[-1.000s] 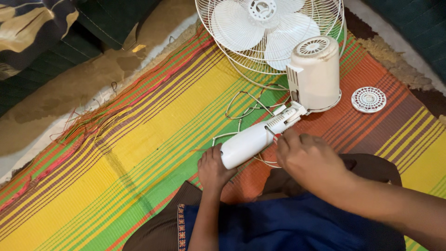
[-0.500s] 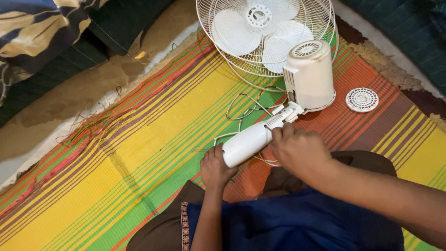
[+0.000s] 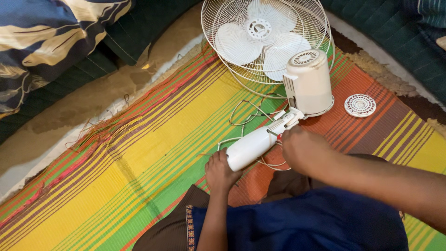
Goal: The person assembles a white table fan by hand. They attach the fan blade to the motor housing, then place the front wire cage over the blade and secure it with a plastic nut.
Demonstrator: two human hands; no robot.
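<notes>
With the left hand [image 3: 219, 171] gripping the fan neck [image 3: 253, 145] and the right hand [image 3: 303, 149] pinching a screwdriver [image 3: 277, 136], a slip could nick the wires [image 3: 246, 111].

This looks like a room in a home, with the work done sitting on the floor. A woven mat [image 3: 139, 153] striped in yellow, green, orange and brown covers the floor, its edge frayed. Dark green quilted bedding [image 3: 395, 32] and a blue patterned cloth [image 3: 46, 32] lie along its sides, and a white household fan [image 3: 269, 37] lies on the mat.
</notes>
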